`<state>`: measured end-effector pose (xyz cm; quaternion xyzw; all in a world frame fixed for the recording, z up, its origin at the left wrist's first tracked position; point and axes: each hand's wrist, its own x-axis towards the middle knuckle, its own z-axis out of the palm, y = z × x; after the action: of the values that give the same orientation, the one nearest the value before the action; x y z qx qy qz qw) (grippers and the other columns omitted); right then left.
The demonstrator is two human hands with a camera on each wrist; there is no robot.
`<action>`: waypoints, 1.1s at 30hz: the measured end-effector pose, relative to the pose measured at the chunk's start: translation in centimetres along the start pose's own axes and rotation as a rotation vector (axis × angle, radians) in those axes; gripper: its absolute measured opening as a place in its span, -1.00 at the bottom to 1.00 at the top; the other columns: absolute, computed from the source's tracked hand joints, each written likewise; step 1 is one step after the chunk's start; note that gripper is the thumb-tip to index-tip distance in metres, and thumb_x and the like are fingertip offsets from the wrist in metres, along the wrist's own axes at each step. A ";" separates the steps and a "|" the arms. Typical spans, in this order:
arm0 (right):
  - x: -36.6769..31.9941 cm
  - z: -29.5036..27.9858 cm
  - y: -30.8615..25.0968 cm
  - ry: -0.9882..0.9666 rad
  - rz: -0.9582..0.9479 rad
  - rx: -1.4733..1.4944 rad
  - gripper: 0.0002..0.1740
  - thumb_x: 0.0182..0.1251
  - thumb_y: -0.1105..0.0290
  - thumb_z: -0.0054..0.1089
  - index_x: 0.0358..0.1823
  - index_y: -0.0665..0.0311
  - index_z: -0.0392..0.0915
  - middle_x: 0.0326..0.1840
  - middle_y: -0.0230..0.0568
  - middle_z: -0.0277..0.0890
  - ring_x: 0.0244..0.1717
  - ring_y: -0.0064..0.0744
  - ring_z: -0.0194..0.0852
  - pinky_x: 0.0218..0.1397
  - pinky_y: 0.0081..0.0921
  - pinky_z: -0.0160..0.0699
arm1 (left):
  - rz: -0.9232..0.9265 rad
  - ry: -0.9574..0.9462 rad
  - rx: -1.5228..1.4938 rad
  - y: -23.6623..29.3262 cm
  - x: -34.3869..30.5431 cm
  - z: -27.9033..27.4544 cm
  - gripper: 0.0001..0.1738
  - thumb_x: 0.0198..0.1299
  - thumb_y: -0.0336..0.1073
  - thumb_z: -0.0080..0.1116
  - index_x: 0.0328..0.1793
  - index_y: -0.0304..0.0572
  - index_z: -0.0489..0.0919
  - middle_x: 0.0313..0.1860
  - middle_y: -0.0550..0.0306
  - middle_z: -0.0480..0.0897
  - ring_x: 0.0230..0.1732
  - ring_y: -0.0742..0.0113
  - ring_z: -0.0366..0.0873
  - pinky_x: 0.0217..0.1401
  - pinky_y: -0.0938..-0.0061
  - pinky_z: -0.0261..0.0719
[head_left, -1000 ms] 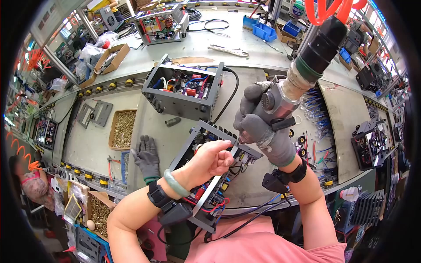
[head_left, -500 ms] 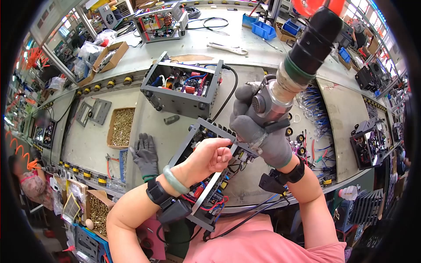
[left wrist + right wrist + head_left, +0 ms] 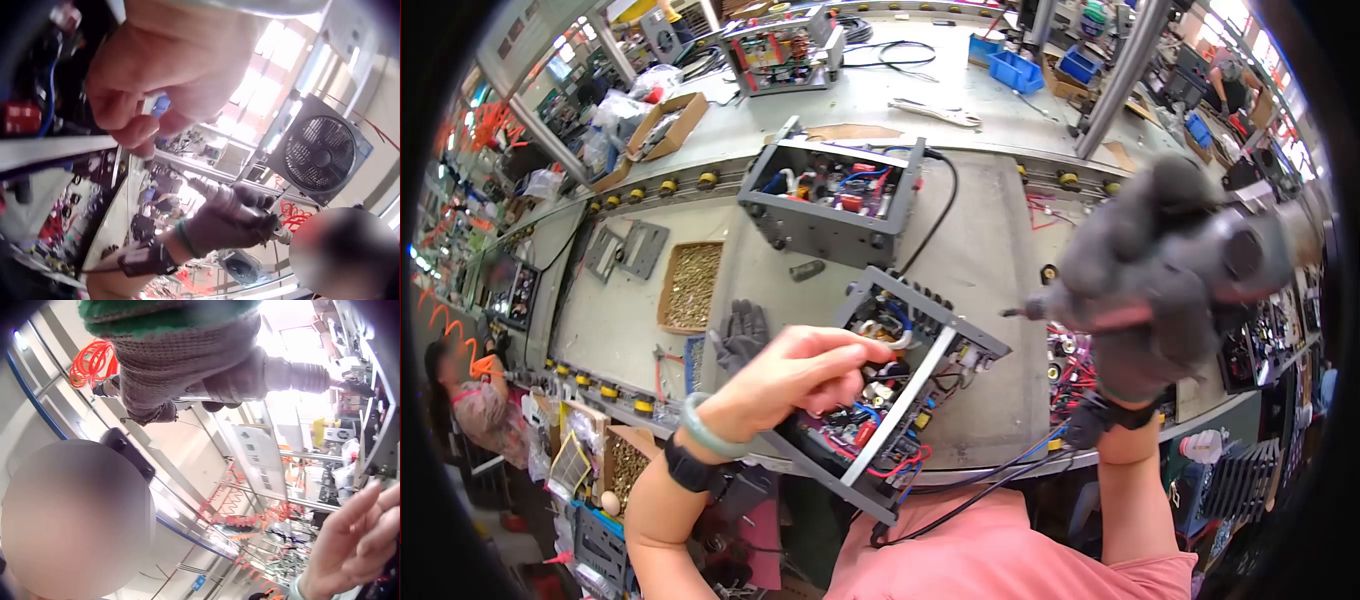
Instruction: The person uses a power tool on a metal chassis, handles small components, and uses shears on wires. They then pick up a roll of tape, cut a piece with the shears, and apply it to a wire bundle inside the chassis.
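Left hand: bare, above the front unit. (image 3: 805, 375) Fingers curled inward; whether a small part lies between them cannot be told.

Left wrist: carries a pale green bracelet (image 3: 696, 432) and a black strap (image 3: 687, 468).

Right hand: gloved, raised at the right of the front unit and well apart from it; motion-blurred in the head view. (image 3: 1138, 285) Fingers wrapped around the driver. (image 3: 275, 375)

Driver: bit end directed leftward in the head view, toward the front unit; no contact.

Front unit: set diagonally on the tabletop (image 3: 990, 425) in front of the person, top uncovered; near end projects past the tabletop edge. (image 3: 899, 405) Wiring and circuit parts visible inside; a silver bar runs along its length.

Rear unit: upright on the tabletop, just behind the front unit; top uncovered. (image 3: 830, 232)

Black cable: runs from the upper right corner of the rear unit down toward the front unit. (image 3: 954, 195)

Spare glove: grey, on the tabletop, partly behind the left hand. (image 3: 742, 330)

Black cylinder: lying between the spare glove and the rear unit. (image 3: 807, 271)

Cardboard box: filled with small brass-coloured parts, left of the spare glove. (image 3: 683, 328)

Grey brackets: flat, beyond the cardboard box, to its left. (image 3: 642, 250)

Locking pliers: lying on the far surface, behind the rear unit. (image 3: 935, 112)
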<state>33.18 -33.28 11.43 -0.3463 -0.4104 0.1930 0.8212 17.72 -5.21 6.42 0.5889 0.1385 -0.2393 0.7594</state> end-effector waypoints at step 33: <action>-7.5 -5.0 12.6 0.425 0.421 -0.574 -0.64 0.16 0.62 0.39 -0.02 0.36 0.48 0.17 -0.07 0.56 0.01 -0.51 0.52 0.12 -0.49 0.57 | 0.780 0.608 0.868 -17.6 -6.4 4.8 -0.15 -0.16 -0.16 0.60 0.34 -0.17 0.54 0.30 -0.31 0.44 0.22 -0.23 0.52 0.25 0.11 0.55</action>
<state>32.34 -31.21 -3.90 -0.6697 -0.1893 0.1586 0.7004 2.72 -11.89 -3.74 0.8902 0.0144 0.1964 0.4109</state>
